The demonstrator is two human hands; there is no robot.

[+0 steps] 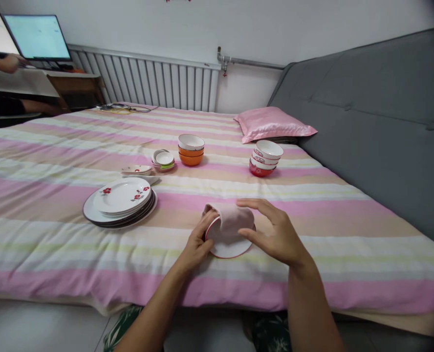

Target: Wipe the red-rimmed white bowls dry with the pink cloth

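A white bowl with a thin red rim [231, 247] is tilted toward me near the bed's front edge. My left hand [198, 240] grips its left side, thumb at the rim and fingers behind. A pale pink cloth [233, 217] drapes over the upper rim and partly into the bowl. At the right, my right hand [273, 232] is open, thumb and fingers spread beside the cloth; its thumb tip is near or against the cloth.
Stacked plates [123, 198], small dishes [163, 159], orange bowls [191, 152] and red-and-white bowls [264, 159] stand on the striped bedspread [323, 249]. Farther back are a pink pillow [271, 123] and cables [125, 108]. A person's arm [4, 62] shows beside monitors [37, 38].
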